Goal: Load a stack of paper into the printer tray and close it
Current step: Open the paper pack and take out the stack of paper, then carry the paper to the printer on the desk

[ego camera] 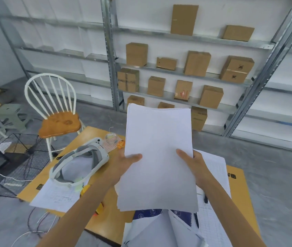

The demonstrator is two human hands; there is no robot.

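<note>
Both hands grip the stack of paper (157,157) above the table (239,184): the left hand (123,164) at nine o'clock and the right hand (194,166) at three, thumbs on top, fingers hidden beneath. Its long axis runs six to twelve, far end tilted up. No printer tray is visible, so loading and closing remain.

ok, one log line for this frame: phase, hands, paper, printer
phase: carrying | left hand: grips paper stack | right hand: grips same stack | stack: lifted above table | printer: not in view
</note>
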